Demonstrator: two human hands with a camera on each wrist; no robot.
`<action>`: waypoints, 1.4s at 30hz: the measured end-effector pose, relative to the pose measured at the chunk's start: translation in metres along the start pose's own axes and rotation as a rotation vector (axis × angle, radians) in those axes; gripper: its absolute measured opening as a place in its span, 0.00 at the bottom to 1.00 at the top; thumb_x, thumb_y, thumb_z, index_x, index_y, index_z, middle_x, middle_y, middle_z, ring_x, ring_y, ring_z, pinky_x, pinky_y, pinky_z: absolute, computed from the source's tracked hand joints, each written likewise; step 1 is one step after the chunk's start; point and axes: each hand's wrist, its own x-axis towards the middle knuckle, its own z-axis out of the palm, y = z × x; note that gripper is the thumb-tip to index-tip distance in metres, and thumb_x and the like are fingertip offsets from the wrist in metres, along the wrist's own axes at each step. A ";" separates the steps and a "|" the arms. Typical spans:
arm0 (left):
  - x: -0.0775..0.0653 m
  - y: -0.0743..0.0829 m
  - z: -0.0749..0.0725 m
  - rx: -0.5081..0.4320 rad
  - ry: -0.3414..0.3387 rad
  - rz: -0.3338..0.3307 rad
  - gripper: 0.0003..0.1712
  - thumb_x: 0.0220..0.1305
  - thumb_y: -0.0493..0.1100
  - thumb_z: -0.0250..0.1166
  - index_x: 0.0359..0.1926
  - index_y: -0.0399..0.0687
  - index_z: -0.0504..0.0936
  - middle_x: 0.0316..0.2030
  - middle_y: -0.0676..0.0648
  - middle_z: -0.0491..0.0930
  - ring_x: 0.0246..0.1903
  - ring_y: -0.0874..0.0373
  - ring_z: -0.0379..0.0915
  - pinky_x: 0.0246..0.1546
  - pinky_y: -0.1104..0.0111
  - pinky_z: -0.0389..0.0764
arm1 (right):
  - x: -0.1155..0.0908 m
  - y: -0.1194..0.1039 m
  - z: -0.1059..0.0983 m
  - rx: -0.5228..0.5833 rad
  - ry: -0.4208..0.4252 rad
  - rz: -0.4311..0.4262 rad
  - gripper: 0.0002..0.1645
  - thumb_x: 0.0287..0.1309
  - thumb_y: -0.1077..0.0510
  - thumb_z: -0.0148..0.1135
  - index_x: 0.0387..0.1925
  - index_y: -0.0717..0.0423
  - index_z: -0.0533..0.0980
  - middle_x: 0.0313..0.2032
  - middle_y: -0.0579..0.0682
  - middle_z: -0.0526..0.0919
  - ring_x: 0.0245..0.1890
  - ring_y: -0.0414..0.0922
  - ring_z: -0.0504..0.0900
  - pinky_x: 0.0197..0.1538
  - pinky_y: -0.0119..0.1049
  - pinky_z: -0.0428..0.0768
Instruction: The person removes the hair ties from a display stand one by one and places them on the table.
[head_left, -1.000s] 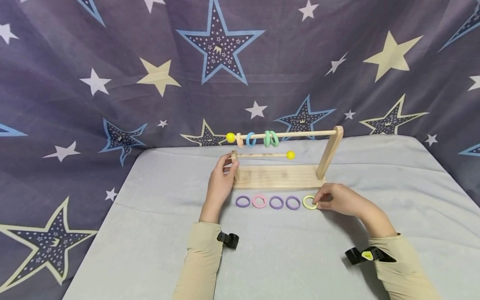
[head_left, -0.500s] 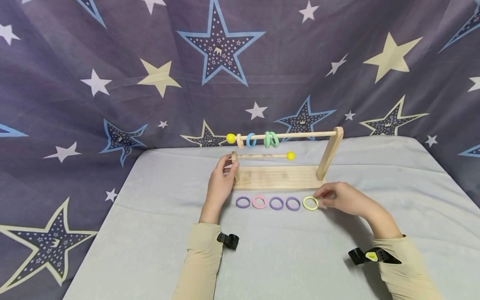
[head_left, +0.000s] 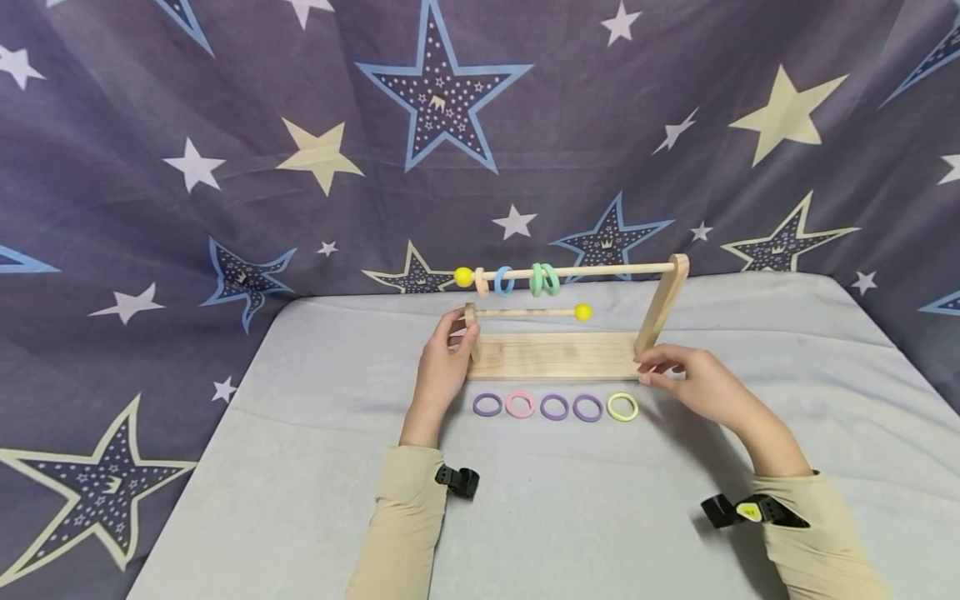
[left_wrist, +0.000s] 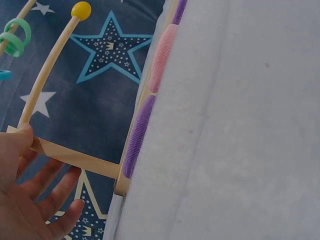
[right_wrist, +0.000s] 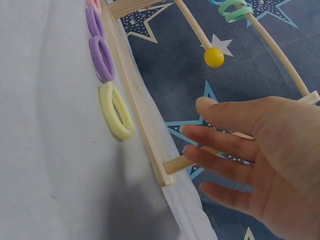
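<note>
A wooden rack (head_left: 555, 357) has a base, two posts and two horizontal rods ending in yellow balls. My left hand (head_left: 444, 360) holds its short left post, thumb at the post's top in the left wrist view (left_wrist: 37, 185). On the upper rod hang a peach, a blue (head_left: 504, 282) and two green hair ties (head_left: 544, 280). The lower rod (head_left: 525, 312) is bare. In front of the base lies a row: purple (head_left: 487, 405), pink (head_left: 521, 405), two more purple and a yellow hair tie (head_left: 622, 407). My right hand (head_left: 697, 382), fingers extended, is beside the base's right end, holding nothing.
A pale grey cloth (head_left: 570, 517) covers the table. Behind the rack hangs a dark curtain (head_left: 247, 208) with stars. The rack's tall right post (head_left: 662, 304) rises close behind my right hand. Both wrists wear black camera straps.
My right hand has let go of the yellow hair tie and moved up to the base's right end. The hair tie stays in the row. My left hand keeps its place.
</note>
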 end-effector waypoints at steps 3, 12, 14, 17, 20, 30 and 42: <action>0.000 0.000 0.000 0.003 0.002 0.000 0.24 0.73 0.50 0.59 0.66 0.49 0.72 0.57 0.42 0.78 0.51 0.48 0.77 0.54 0.59 0.78 | 0.001 0.000 0.000 -0.009 0.050 -0.016 0.11 0.60 0.65 0.67 0.45 0.63 0.82 0.40 0.54 0.87 0.40 0.49 0.83 0.49 0.56 0.78; 0.001 -0.001 0.000 0.010 0.003 0.004 0.24 0.73 0.51 0.58 0.66 0.50 0.72 0.57 0.42 0.78 0.51 0.48 0.77 0.54 0.59 0.78 | 0.003 0.004 0.004 0.004 0.280 -0.065 0.11 0.57 0.68 0.69 0.43 0.63 0.83 0.39 0.55 0.87 0.41 0.45 0.82 0.47 0.35 0.77; 0.000 -0.002 0.001 0.011 0.002 0.002 0.24 0.73 0.51 0.58 0.66 0.50 0.72 0.57 0.42 0.78 0.51 0.49 0.77 0.54 0.59 0.78 | 0.002 0.004 0.005 0.020 0.323 -0.079 0.11 0.57 0.69 0.68 0.43 0.63 0.82 0.39 0.56 0.87 0.40 0.38 0.80 0.47 0.31 0.76; 0.000 -0.002 0.001 0.011 0.002 0.000 0.24 0.73 0.51 0.58 0.66 0.50 0.72 0.57 0.42 0.78 0.51 0.49 0.77 0.54 0.59 0.77 | 0.002 0.004 0.005 0.043 0.390 -0.102 0.12 0.57 0.71 0.68 0.44 0.65 0.82 0.39 0.58 0.86 0.38 0.28 0.77 0.46 0.26 0.75; 0.001 -0.002 0.001 0.013 0.003 0.001 0.24 0.73 0.51 0.58 0.66 0.50 0.72 0.58 0.42 0.78 0.51 0.49 0.77 0.54 0.59 0.77 | 0.003 -0.003 0.004 0.068 0.470 -0.121 0.13 0.55 0.73 0.68 0.44 0.67 0.82 0.40 0.61 0.86 0.37 0.23 0.76 0.45 0.23 0.75; 0.000 -0.001 0.000 0.005 -0.002 0.006 0.25 0.74 0.51 0.58 0.67 0.50 0.72 0.58 0.42 0.78 0.52 0.48 0.77 0.55 0.58 0.77 | 0.005 -0.006 0.001 0.133 0.642 -0.012 0.13 0.58 0.68 0.69 0.45 0.66 0.82 0.44 0.58 0.86 0.37 0.25 0.78 0.43 0.21 0.76; 0.000 -0.001 0.000 -0.006 -0.001 0.010 0.25 0.74 0.51 0.58 0.67 0.49 0.72 0.58 0.41 0.78 0.52 0.48 0.77 0.56 0.57 0.77 | 0.009 -0.008 -0.005 0.171 0.660 0.135 0.15 0.63 0.58 0.67 0.49 0.61 0.82 0.47 0.51 0.86 0.39 0.28 0.78 0.45 0.20 0.74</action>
